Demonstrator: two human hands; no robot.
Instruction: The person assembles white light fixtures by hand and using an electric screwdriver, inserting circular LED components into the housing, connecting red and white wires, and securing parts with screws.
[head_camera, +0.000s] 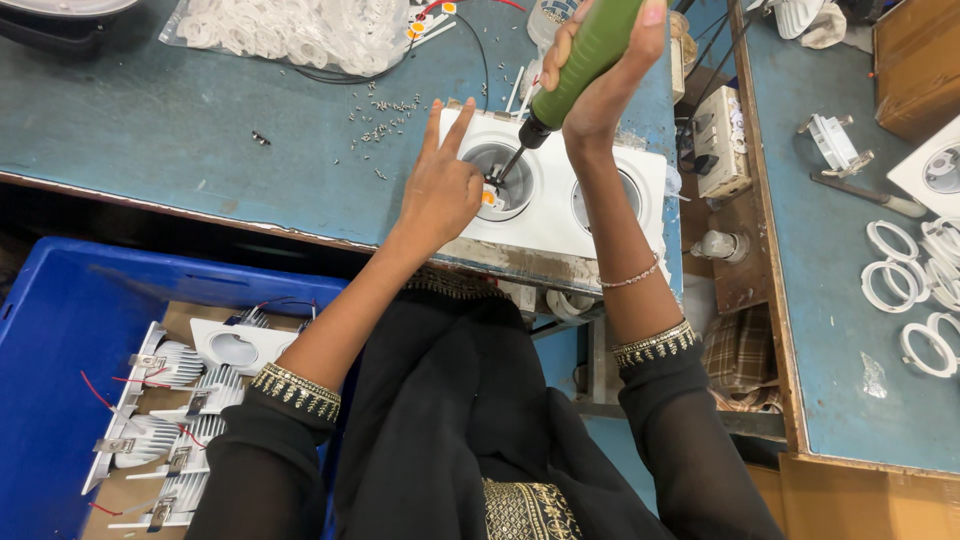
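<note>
A white twin-opening light housing (553, 200) lies flat on the blue surface (180, 120), at its near edge, directly in front of the person. Everything else is placed from this housing.

The right hand (600, 75) is above the housing's far edge, closed in a full fist around the green handle of a screwdriver (580, 60). The tool slants down and to the left, its dark shaft ending inside the housing's left round opening (505, 180).

The left hand (442, 185) rests on the housing's left end. Its thumb and a bent finger pinch a small orange-and-white part (490, 197) at the rim of that left opening, right at the screwdriver tip, while the other fingers are spread and point away from the person. The right opening (600, 200) is partly hidden by the right forearm.

Beyond the housing's left end, a scatter of small screws (385, 115) lies on the surface, and farther back is a clear bag of white plastic rings (290, 30). Below and left of the housing, off the surface, a blue crate (60, 330) holds finned white fittings (180, 420) with red wires. Well right of the housing, on a second blue surface, lie loose white rings (905, 270).
</note>
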